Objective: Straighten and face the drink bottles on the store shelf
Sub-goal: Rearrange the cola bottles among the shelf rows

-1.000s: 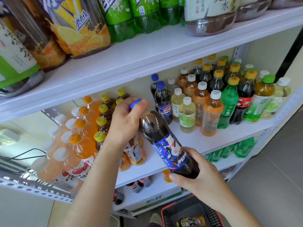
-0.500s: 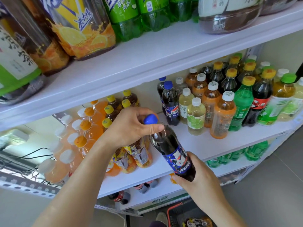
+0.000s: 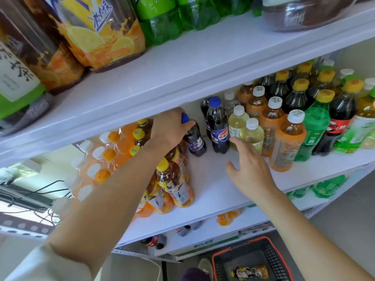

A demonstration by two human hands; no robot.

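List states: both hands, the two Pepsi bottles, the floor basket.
gripped Pepsi bottle: standing on shelf, cap on.
left hand: grips its cap end.
right hand: open, holds nothing.
second Pepsi bottle: upright, label facing out.
basket: on floor, one bottle lying inside.

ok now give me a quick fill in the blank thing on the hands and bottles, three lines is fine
1. The left hand grips the cola bottle by its ____ cap.
2. The right hand is open and holds ____.
3. The shopping basket has a ____ rim.

Missing words: blue; nothing; red.
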